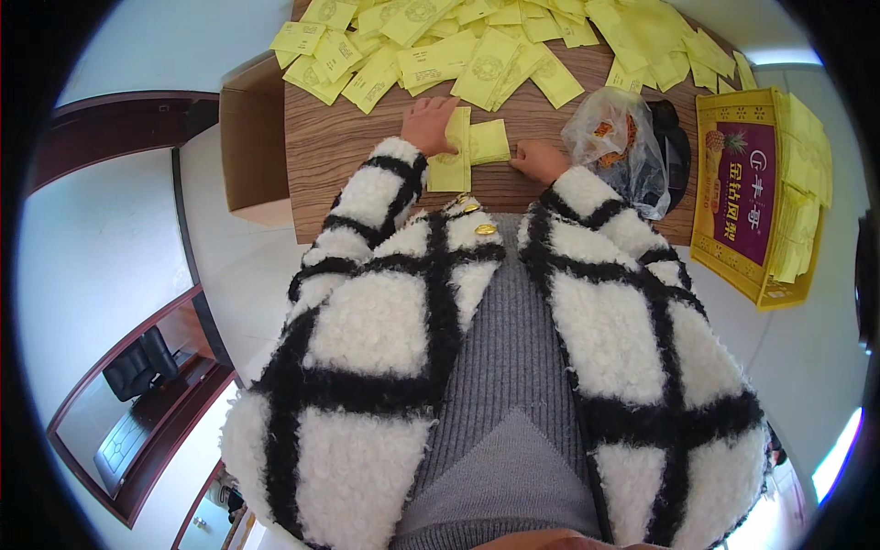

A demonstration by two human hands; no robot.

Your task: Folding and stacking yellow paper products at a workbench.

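On the wood-grain table in front of me lies an upright yellow paper envelope point(451, 174). My left hand point(428, 125) rests flat on its upper left part, fingers spread. A second yellow envelope point(489, 141) lies crosswise against its right side. The fingers of my right hand point(541, 160) are curled and pressed together at that envelope's right end, pinching its edge; the fingertips are partly hidden. Just right of this hand sits a clear plastic bag point(591, 128) with small orange-red pieces inside.
A big heap of yellow envelopes point(440, 60) covers the table's far side. An open brown cardboard box point(257, 137) stands at the left edge. On the right, a yellow carton point(710, 206) with a purple panel holds many envelopes. A black object point(676, 151) lies behind the bag.
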